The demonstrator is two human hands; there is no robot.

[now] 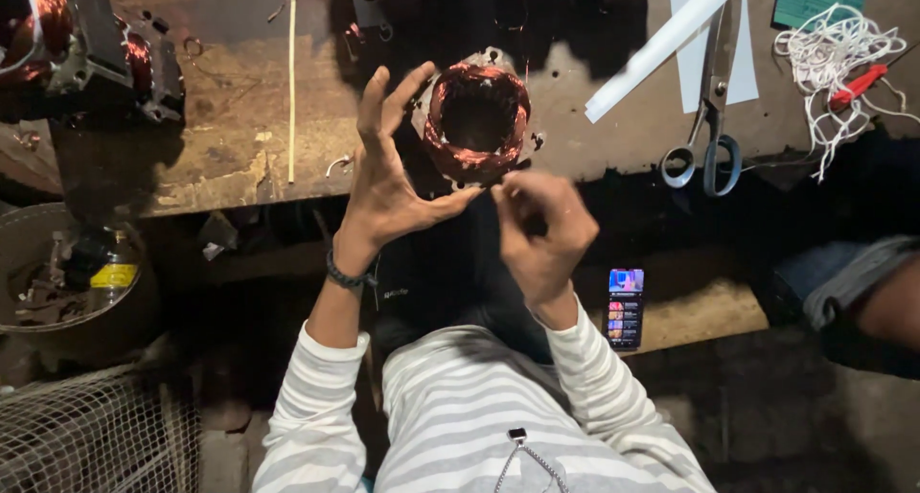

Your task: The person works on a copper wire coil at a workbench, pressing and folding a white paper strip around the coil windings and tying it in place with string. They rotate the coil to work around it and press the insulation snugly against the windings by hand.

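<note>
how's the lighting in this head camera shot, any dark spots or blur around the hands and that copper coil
Head view: light falls unevenly, brightest on the workbench and the copper-wound stator; deep shadow swallows the area under the bench edge and the top centre. The left hand is lit and fairly sharp, the right hand slightly soft at its fingertips. The phone screen glows, and the frame's edges bend somewhat.

Motor stator: its near rim, at six o'clock, is covered by the left hand and right hand.
Right fingertips: whatever they pinch is too small to tell.
Second wound motor: cut off at ten o'clock.
Another person's knee: cut off at three o'clock.
</note>
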